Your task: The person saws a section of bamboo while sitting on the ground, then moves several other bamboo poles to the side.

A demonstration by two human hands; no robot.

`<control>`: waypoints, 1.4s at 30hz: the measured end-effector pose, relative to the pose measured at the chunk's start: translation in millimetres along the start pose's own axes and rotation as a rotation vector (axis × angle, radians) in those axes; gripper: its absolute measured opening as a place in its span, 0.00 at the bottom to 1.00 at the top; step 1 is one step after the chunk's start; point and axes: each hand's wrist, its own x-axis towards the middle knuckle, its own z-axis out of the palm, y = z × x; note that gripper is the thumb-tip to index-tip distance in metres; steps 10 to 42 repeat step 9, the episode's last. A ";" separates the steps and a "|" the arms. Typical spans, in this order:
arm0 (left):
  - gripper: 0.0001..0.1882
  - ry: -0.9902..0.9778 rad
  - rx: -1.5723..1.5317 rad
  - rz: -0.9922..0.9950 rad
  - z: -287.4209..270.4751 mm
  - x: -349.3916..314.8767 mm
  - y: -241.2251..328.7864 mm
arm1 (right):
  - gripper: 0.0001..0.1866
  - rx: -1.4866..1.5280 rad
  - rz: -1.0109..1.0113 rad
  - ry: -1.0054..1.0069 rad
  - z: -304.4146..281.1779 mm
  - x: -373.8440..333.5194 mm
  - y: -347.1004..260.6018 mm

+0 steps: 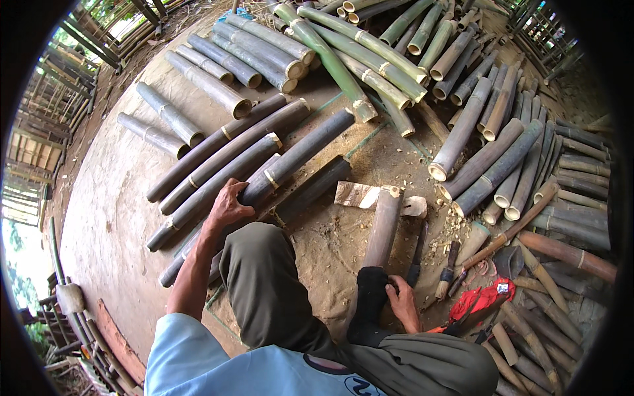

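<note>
My left hand grips the near end of a dark bamboo piece, which lies slanted over neighbouring lengths, its far end pointing up and right. Beside it, several dark bamboo pieces lie roughly parallel. My right hand is low beside my black-covered foot, its fingers curled; what they hold, if anything, is hidden. Just beyond that hand is a long dark knife-like tool. A bamboo length extends from my foot, its far end over a pale flat wooden piece.
Cut bamboo tubes lie in rows at the far left. Greener lengths are heaped at the back, more pieces at right. A red cloth and a stick-handled tool lie near my right side. Shavings litter the dirt floor.
</note>
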 end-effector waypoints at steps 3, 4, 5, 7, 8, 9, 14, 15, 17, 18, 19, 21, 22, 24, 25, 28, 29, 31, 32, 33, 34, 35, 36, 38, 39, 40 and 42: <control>0.40 0.054 0.187 0.037 10.7 1.1 5.9 | 0.17 0.025 0.017 -0.007 -1.2 -0.6 3.2; 0.40 0.116 0.280 0.046 17.0 -1.8 13.5 | 0.17 0.032 0.028 -0.004 -1.2 -0.2 4.7; 0.39 0.177 0.379 0.051 20.1 -7.3 22.2 | 0.17 0.043 0.037 -0.006 0.9 0.3 5.8; 0.29 0.272 0.434 0.108 42.8 -25.6 20.8 | 0.17 0.013 0.003 0.019 5.4 -1.3 9.8; 0.27 0.256 0.441 0.139 57.7 -39.2 19.9 | 0.17 -0.005 -0.018 0.036 5.8 -0.7 11.1; 0.25 0.245 0.457 0.170 65.0 -54.5 22.6 | 0.17 0.000 -0.015 0.028 6.6 -0.7 8.2; 0.25 0.245 0.457 0.170 65.0 -54.5 22.6 | 0.17 0.000 -0.015 0.028 6.6 -0.7 8.2; 0.25 0.245 0.457 0.170 65.0 -54.5 22.6 | 0.17 0.000 -0.015 0.028 6.6 -0.7 8.2; 0.25 0.245 0.457 0.170 65.0 -54.5 22.6 | 0.17 0.000 -0.015 0.028 6.6 -0.7 8.2; 0.25 0.245 0.457 0.170 65.0 -54.5 22.6 | 0.17 0.000 -0.015 0.028 6.6 -0.7 8.2; 0.25 0.245 0.457 0.170 65.0 -54.5 22.6 | 0.17 0.000 -0.015 0.028 6.6 -0.7 8.2; 0.25 0.245 0.457 0.170 65.0 -54.5 22.6 | 0.17 0.000 -0.015 0.028 6.6 -0.7 8.2; 0.25 0.245 0.457 0.170 65.0 -54.5 22.6 | 0.17 0.000 -0.015 0.028 6.6 -0.7 8.2; 0.25 0.245 0.457 0.170 65.0 -54.5 22.6 | 0.17 0.000 -0.015 0.028 6.6 -0.7 8.2; 0.25 0.245 0.457 0.170 65.0 -54.5 22.6 | 0.17 0.000 -0.015 0.028 6.6 -0.7 8.2; 0.25 0.245 0.457 0.170 65.0 -54.5 22.6 | 0.17 0.000 -0.015 0.028 6.6 -0.7 8.2; 0.25 0.245 0.457 0.170 65.0 -54.5 22.6 | 0.17 0.000 -0.015 0.028 6.6 -0.7 8.2; 0.25 0.245 0.457 0.170 65.0 -54.5 22.6 | 0.17 0.000 -0.015 0.028 6.6 -0.7 8.2; 0.25 0.245 0.457 0.170 65.0 -54.5 22.6 | 0.17 0.000 -0.015 0.028 6.6 -0.7 8.2; 0.25 0.245 0.457 0.170 65.0 -54.5 22.6 | 0.17 0.000 -0.015 0.028 6.6 -0.7 8.2; 0.25 0.245 0.457 0.170 65.0 -54.5 22.6 | 0.17 0.000 -0.015 0.028 6.6 -0.7 8.2; 0.25 0.245 0.457 0.170 65.0 -54.5 22.6 | 0.17 0.000 -0.015 0.028 6.6 -0.7 8.2; 0.25 0.245 0.457 0.170 65.0 -54.5 22.6 | 0.17 0.000 -0.015 0.028 6.6 -0.7 8.2; 0.25 0.245 0.457 0.170 65.0 -54.5 22.6 | 0.17 0.000 -0.015 0.028 6.6 -0.7 8.2; 0.25 0.245 0.457 0.170 65.0 -54.5 22.6 | 0.17 0.000 -0.015 0.028 6.6 -0.7 8.2; 0.25 0.245 0.457 0.170 65.0 -54.5 22.6 | 0.17 0.000 -0.015 0.028 6.6 -0.7 8.2; 0.25 0.245 0.457 0.170 65.0 -54.5 22.6 | 0.17 0.000 -0.015 0.028 6.6 -0.7 8.2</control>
